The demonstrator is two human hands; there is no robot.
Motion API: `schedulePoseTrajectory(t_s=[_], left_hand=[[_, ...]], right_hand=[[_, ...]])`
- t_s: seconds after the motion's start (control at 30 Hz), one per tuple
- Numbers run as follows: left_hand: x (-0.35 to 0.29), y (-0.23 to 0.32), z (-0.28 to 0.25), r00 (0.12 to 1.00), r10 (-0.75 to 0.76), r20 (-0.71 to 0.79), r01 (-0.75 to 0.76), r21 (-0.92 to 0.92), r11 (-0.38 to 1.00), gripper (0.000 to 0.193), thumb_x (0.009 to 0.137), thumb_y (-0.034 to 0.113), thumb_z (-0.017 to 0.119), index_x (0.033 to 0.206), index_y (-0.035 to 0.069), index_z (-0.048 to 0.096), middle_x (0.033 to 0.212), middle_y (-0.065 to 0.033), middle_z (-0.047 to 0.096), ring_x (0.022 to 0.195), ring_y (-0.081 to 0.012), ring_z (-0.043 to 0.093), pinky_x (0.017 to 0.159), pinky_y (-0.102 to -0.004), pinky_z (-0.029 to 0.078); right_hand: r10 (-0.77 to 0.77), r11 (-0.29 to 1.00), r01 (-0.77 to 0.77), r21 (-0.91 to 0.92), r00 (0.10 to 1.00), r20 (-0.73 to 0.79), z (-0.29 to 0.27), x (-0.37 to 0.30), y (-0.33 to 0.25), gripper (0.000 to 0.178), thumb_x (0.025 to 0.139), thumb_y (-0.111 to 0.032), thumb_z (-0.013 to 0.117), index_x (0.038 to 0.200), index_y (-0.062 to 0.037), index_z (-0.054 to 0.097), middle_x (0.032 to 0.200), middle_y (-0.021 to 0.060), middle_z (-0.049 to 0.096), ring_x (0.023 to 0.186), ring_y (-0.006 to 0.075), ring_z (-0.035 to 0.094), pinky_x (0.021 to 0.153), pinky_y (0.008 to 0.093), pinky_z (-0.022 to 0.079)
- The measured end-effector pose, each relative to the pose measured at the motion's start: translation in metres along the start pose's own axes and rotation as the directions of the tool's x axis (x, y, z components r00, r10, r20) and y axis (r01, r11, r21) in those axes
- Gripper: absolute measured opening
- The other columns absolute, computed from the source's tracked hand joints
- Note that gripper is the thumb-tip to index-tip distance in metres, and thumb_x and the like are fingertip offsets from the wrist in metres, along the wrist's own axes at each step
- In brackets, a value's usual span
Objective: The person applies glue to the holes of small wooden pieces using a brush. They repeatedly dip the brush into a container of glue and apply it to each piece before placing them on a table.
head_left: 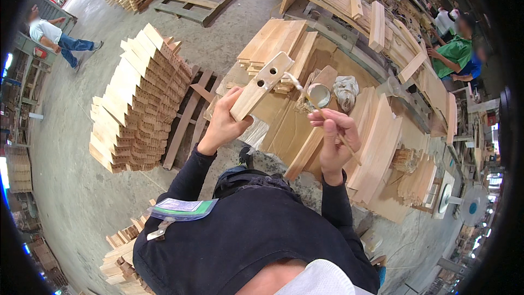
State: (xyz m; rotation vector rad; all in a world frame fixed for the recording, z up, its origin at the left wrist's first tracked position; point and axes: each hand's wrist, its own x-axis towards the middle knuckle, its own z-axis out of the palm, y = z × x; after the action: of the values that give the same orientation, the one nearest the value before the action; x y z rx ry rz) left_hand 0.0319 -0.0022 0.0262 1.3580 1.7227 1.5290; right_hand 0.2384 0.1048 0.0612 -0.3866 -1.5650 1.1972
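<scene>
My left hand (225, 123) grips the lower end of a pale wooden piece (250, 99), tilted up and to the right. Two dark round holes show near its rounded upper end. In my right hand (337, 137), a thin wooden stick (305, 94) is pinched between thumb and fingers. White, glue-like stuff coats the stick's far tip, which hovers just right of the holes; whether it touches the wood I cannot tell. Beyond the stick stands an open round container (319, 95) with white on its inside. Next to it lies a crumpled whitish cloth or bag (346, 92).
Flat boards (275, 39) and long planks (374, 145) lie on cardboard ahead and right. A tall stack of wooden pieces (139, 101) stands at left by a slatted pallet (188, 114). A person (52, 33) is far left; another in green (456, 53) is at right beyond the workbench (333, 13).
</scene>
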Motion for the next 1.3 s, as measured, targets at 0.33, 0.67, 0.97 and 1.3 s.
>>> schedulePoseTrajectory(t_s=[0.33,0.67,0.97,1.3], left_hand=[[0.023,-0.015,-0.021,0.999,-0.037,0.031,0.036,0.04,0.999,0.051,0.059,0.001,0.055,0.109,-0.004,0.056,0.099,-0.0125,0.053,0.092,-0.0252,0.054,0.086,-0.0302,0.042],[0.058,-0.04,-0.029,0.992,-0.07,0.109,0.066,0.044,0.997,0.047,0.058,0.0,0.055,0.105,-0.004,0.056,0.094,-0.0139,0.052,0.087,-0.0273,0.053,0.082,-0.031,0.043],[0.091,-0.074,-0.033,0.985,-0.046,0.164,0.036,0.065,0.997,0.062,0.059,0.002,0.06,0.121,0.005,0.059,0.089,-0.0125,0.056,0.083,-0.0292,0.058,0.077,-0.0332,0.047],[0.107,-0.073,-0.033,0.972,-0.09,0.215,0.089,0.016,0.996,0.047,0.058,-0.001,0.056,0.106,-0.002,0.058,0.092,-0.0113,0.053,0.084,-0.025,0.053,0.078,-0.0298,0.043]], right_hand=[[-0.135,0.959,0.165,-0.229,0.981,0.139,0.031,0.036,0.043,0.013,0.085,0.003,0.065,0.097,-0.0004,0.065,0.096,0.015,0.069,0.085,0.0216,0.07,0.071,0.0283,0.056],[-0.115,0.905,0.143,-0.401,0.989,0.092,0.03,0.057,0.078,0.009,0.09,0.001,0.06,0.099,0.0022,0.062,0.097,0.0172,0.067,0.086,0.0227,0.068,0.076,0.0313,0.055],[0.05,0.94,-0.136,-0.314,0.962,-0.267,0.018,0.054,0.099,0.013,0.089,-0.001,0.061,0.102,0.0011,0.061,0.093,0.0163,0.069,0.084,0.0195,0.069,0.075,0.0278,0.054],[-0.081,0.895,0.119,-0.429,0.991,0.105,0.051,0.063,0.093,0.017,0.081,0.0,0.07,0.097,-0.0034,0.066,0.093,0.0146,0.07,0.083,0.023,0.07,0.072,0.0291,0.055]])
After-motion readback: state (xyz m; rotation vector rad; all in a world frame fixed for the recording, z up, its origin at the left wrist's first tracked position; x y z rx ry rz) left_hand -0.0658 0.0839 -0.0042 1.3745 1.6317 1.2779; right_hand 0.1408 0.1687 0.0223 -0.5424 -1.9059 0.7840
